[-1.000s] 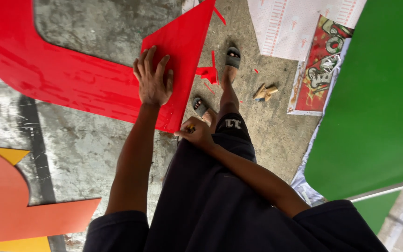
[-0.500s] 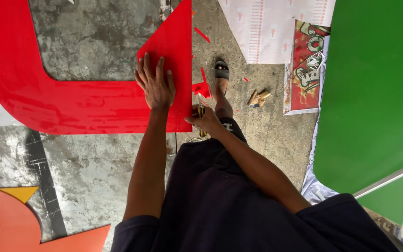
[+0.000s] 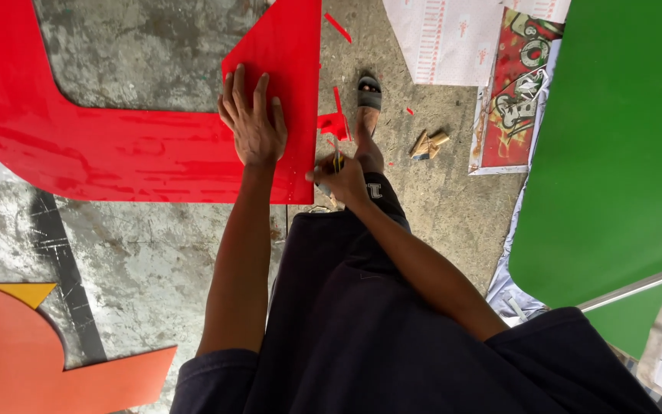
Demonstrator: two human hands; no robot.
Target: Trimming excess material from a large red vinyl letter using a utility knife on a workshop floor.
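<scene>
Left hand [image 3: 253, 126] presses flat, fingers spread, on the red sheet [image 3: 139, 153] while the right hand [image 3: 340, 178] grips a small cutter [image 3: 336, 162] at its edge; steady pressure should keep the cut straight.

Green panel [image 3: 614, 153] at right, over a metal bar [image 3: 637, 285]. Printed poster [image 3: 516, 92] and white sheet [image 3: 453, 38] flat on the concrete floor [image 3: 139, 261] near the top. Wood scraps [image 3: 427, 143] just left of the poster. Orange shape [image 3: 47, 360] with yellow bits at bottom left. Dark stripe [image 3: 63, 268] across the floor.
</scene>
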